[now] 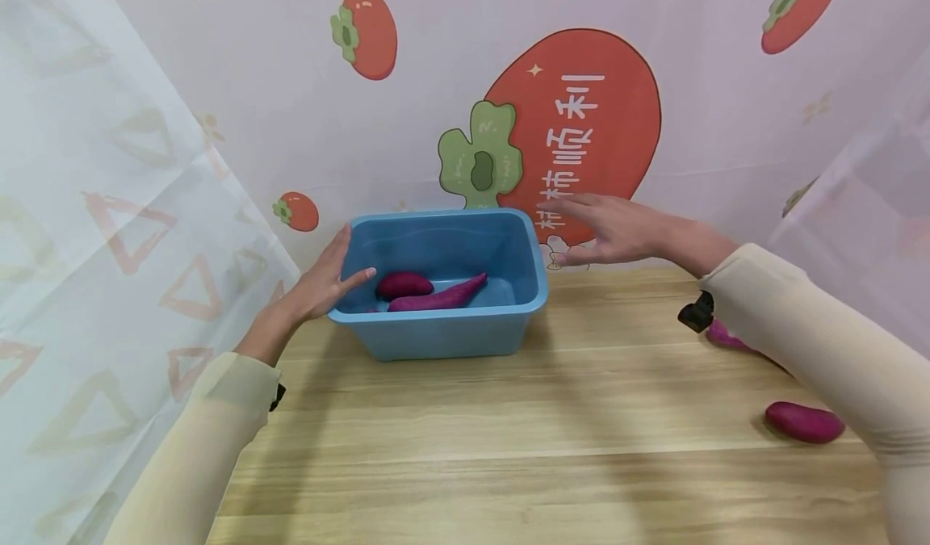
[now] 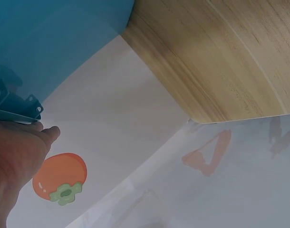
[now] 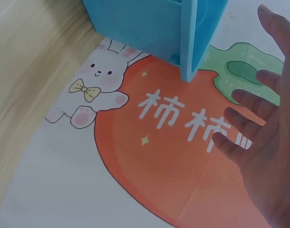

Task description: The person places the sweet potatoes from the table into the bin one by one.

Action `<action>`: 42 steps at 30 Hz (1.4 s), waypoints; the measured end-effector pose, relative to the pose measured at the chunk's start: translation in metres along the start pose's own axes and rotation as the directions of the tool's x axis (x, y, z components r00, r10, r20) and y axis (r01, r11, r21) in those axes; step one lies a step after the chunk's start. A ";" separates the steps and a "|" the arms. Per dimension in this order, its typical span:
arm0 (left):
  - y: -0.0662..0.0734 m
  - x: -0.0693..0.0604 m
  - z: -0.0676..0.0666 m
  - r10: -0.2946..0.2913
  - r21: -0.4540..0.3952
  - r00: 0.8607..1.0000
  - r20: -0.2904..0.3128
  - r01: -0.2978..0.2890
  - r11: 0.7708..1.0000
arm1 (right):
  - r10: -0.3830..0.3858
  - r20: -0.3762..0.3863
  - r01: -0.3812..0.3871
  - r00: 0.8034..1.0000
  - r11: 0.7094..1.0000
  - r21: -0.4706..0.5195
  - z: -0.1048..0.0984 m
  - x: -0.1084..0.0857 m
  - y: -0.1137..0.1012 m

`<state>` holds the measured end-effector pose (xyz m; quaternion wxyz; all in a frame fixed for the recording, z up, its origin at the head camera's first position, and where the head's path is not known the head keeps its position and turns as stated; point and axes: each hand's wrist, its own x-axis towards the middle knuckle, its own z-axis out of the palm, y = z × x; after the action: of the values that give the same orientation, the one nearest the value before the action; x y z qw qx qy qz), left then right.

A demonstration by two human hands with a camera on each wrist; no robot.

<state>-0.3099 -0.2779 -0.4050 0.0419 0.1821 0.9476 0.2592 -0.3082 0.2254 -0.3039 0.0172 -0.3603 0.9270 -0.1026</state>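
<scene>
A blue plastic basin (image 1: 439,335) stands on the table against the back cloth. Inside it lie a short purple root (image 1: 404,285) and a long, tapering one (image 1: 439,296); a sliver of another purple thing shows at the front left. The left hand (image 1: 320,282) grips the basin's left rim, thumb over the inside and fingers along the outer side. In the left wrist view this hand (image 2: 16,156) is beside the basin wall (image 2: 64,38). To the right of the basin, the right hand (image 1: 617,228) is held in the air with fingers spread, touching nothing; the right wrist view shows its spread fingers too.
On the wooden table (image 1: 450,448), a purple root (image 1: 804,422) lies at the right, and another (image 1: 726,337) is partly hidden behind the right sleeve. Printed cloth (image 1: 240,85) hangs at the back and both sides.
</scene>
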 end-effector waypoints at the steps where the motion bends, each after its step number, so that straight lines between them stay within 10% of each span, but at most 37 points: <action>1: 0.000 0.000 0.000 0.000 -0.002 1.000 -0.002 0.000 1.000 | 0.001 0.003 -0.001 1.000 1.000 0.001 0.000 -0.002 0.000; 42: -0.002 0.000 0.001 -0.006 -0.046 1.000 -0.006 0.006 0.999 | -0.007 -0.040 0.006 0.999 1.000 -0.027 0.023 -0.080 0.021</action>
<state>-0.3102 -0.2786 -0.4070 0.0438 0.1774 0.9420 0.2816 -0.2602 0.2901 -0.3341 -0.0064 -0.3616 0.9272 -0.0972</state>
